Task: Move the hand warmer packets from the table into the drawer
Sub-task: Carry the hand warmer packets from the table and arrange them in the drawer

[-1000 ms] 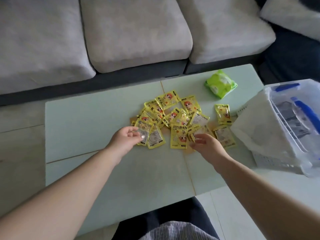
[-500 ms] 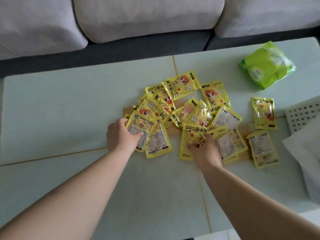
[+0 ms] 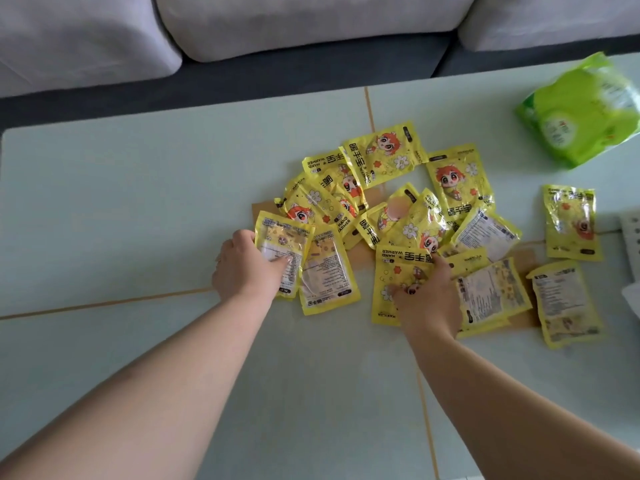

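Now both hands are at the near edge of the packets, which lie heaped on the bench; the left hand pinches the leftmost packet, thumb on top and fingers under its left edge, the packet's long axis running away from the person; the right hand presses down on a face-up packet, fingers curled over its lower half, though whether they have caught under it I cannot tell; more packets spread to the right, two lying apart near a white basket; a green pack sits at the far right; no drawer shows here, so each lifted packet will likely have to travel out of view.
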A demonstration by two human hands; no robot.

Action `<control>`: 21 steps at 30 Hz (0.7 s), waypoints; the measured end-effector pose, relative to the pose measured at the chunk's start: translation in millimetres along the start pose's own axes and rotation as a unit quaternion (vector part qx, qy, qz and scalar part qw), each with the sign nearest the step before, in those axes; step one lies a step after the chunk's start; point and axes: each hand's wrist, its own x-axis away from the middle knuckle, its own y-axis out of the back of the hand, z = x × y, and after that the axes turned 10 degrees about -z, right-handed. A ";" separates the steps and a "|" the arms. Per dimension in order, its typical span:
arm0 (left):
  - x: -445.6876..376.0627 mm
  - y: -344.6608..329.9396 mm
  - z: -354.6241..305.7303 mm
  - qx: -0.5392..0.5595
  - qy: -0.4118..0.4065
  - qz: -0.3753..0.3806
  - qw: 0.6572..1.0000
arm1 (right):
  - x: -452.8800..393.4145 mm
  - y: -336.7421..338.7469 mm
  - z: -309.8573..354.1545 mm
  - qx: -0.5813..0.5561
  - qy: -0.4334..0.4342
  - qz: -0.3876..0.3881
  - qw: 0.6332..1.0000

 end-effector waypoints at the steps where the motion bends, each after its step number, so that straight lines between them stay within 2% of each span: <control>1: -0.5 0.8 0.8 0.017 0.005 0.006 1.000 | 0.9 1.5 -0.3 -0.030 -0.009 0.013 0.999; 6: 17.1 15.5 7.8 0.153 0.051 0.071 0.984 | 5.9 16.2 -6.0 -0.120 -0.001 0.058 0.991; 9: 44.3 19.8 1.4 0.266 0.141 0.142 0.943 | 6.6 28.0 -5.9 -0.126 0.010 0.072 0.989; 11: 60.3 15.8 -7.5 0.292 0.181 0.174 0.923 | 5.5 33.0 -4.5 -0.127 0.016 0.077 0.989; 15: 77.3 -1.5 -30.1 0.332 0.255 0.138 0.898 | -1.6 36.6 -1.2 -0.144 0.025 0.085 0.986; 21: 66.7 -28.3 -44.9 0.309 0.297 0.065 0.901 | -10.9 33.1 0.1 -0.142 0.035 0.091 0.985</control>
